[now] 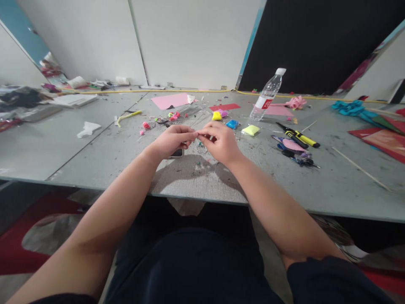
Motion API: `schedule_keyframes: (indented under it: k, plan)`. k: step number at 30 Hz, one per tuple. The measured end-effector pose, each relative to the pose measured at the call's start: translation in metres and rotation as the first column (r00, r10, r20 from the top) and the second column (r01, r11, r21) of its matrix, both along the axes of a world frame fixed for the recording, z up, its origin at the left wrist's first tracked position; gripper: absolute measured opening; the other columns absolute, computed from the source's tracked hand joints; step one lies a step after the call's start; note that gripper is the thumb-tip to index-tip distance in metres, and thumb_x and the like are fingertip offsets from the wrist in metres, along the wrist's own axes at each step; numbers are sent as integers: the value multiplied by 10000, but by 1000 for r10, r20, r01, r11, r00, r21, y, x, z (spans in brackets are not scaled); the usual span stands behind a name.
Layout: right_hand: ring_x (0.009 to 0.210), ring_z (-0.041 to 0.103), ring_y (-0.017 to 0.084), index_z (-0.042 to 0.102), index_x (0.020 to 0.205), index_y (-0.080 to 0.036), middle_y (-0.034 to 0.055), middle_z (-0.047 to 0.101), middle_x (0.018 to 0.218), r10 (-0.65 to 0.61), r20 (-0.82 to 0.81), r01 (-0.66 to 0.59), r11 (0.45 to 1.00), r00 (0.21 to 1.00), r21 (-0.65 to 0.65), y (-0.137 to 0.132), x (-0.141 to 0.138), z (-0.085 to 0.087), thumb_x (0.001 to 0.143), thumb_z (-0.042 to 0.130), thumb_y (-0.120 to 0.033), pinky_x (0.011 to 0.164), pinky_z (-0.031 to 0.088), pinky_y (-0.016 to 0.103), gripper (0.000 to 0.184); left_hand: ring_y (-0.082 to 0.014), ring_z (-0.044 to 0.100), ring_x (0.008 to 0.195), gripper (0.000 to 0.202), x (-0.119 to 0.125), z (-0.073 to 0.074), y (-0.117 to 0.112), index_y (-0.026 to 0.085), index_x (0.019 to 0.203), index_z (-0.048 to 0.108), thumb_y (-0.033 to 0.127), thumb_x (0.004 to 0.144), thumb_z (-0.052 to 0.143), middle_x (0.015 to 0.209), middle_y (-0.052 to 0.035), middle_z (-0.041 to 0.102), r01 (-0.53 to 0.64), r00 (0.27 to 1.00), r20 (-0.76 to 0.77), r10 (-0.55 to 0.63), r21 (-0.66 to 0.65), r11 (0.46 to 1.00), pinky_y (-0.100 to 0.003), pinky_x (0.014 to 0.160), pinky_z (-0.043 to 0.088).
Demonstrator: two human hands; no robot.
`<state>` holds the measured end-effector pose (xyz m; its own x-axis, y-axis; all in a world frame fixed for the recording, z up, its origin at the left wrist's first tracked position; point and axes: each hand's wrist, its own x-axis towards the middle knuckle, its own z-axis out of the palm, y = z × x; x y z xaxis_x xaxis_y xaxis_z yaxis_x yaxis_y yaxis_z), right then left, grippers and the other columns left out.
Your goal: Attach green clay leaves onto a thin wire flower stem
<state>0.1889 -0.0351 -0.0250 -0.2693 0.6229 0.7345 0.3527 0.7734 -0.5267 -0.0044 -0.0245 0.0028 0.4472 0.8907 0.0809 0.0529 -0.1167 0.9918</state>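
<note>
My left hand [173, 140] and my right hand [221, 142] meet over the middle of the grey table [95, 160], fingers pinched together on a tiny piece between them that is too small to name. A small wire ring [201, 148] lies on the table just under the fingertips. A dark flat object [177, 153] peeks out beneath my left hand. Small lumps of yellow clay [217, 115], blue clay [232, 124] and pink clay [146, 125] lie just beyond the hands, next to thin wires [190, 112].
A plastic water bottle [268, 94] stands behind the hands on the right. Black-and-yellow tools [299, 137] and a yellow-green pad [251, 130] lie to the right. Pink paper [171, 100], red paper [225, 107], a wooden stick [360, 169] and teal ribbon [351, 107] lie about.
</note>
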Motion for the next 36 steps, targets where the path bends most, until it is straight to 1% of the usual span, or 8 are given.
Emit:
schedule_keyframes:
  k: [5,9,12,17,24,30,34,36]
  plan:
    - [717,564,165,763,878,-229,55,682,896,-11,9,11,1000,1000,6,1,-1,-2,955,661,-328,688,487,331,162,-75,464,518,185,0,-2,2,131,682,682,190,818,794,557,20,519,-28,1000,8,28,19,999,-213,510,350]
    - [712,574,164,753,888,-218,51,681,882,-20,8,20,1000,1000,16,1,0,-2,936,654,-255,697,488,335,117,-73,473,532,180,0,-2,2,123,677,695,185,813,795,589,15,529,-28,999,18,28,-10,1000,-213,514,360]
    - [708,568,165,730,865,-218,48,676,875,-37,22,37,999,999,6,1,0,-1,926,639,-225,690,481,335,110,-73,482,543,170,-1,-3,3,121,686,707,186,824,782,611,4,556,-25,1000,-11,25,2,1000,-212,516,360]
    - [704,548,163,699,837,-215,44,651,866,-36,59,36,999,998,0,1,0,0,916,618,-208,698,469,337,114,-74,469,528,164,-2,-7,7,131,698,699,201,810,795,578,16,536,-47,999,-22,47,31,998,-213,503,335]
    - [691,534,155,628,788,-206,34,597,824,-16,100,11,999,995,50,2,1,-2,900,599,-177,681,450,326,119,-66,450,510,190,-7,-11,13,129,673,698,230,800,799,557,9,544,-12,998,-59,16,72,997,-213,503,308]
    - [710,525,154,554,805,-212,25,564,830,17,114,-21,999,993,37,4,1,-4,891,563,-163,670,431,315,99,-69,431,498,220,-5,-7,10,139,626,672,242,767,807,532,14,521,-7,996,-86,14,83,997,-221,495,290]
    - [724,506,163,522,803,-221,22,561,820,18,114,-18,1000,993,-4,4,-3,-5,862,558,-164,681,418,322,90,-76,436,517,143,-2,-4,5,147,640,671,191,757,738,550,11,523,3,997,-75,1,58,998,-224,505,306]
    - [718,498,164,511,792,-225,13,552,789,-13,80,16,999,997,-29,5,-5,-5,842,556,-166,684,411,325,90,-80,436,529,102,1,-3,3,156,645,656,159,741,690,560,14,515,-20,997,-68,23,51,998,-224,512,319]
